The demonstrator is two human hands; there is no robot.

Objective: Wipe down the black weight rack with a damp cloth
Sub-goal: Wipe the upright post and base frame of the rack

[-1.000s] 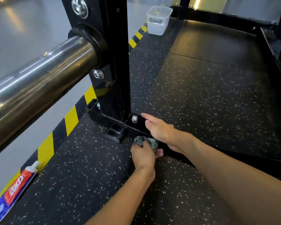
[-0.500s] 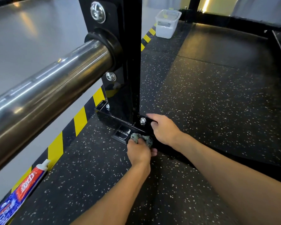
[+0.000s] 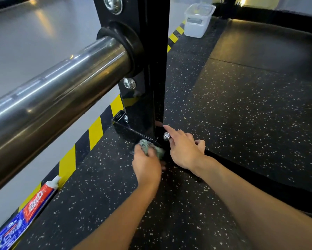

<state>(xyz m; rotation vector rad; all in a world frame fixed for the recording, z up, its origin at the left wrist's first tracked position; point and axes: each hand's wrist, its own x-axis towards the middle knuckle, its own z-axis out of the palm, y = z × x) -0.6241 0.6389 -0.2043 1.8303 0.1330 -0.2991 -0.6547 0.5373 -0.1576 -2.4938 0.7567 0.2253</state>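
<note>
Low down, the left hand [image 3: 146,165] grips the crumpled grey-green damp cloth [image 3: 148,147] in curled fingers against the foot of the glossy black steel weight rack [image 3: 144,116], probably to scrub that corner. The right hand [image 3: 184,150] holds nothing, its index finger straight beside 1 silver bolt [image 3: 167,136], seemingly bracing.

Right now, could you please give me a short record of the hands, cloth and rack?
left hand: grips the cloth against the foot of the weight rack
right hand: index finger extended, touching that foot beside a bolt
upright: black, carries a steel bar
floor: toothpaste tube left, plastic tub far back
</note>
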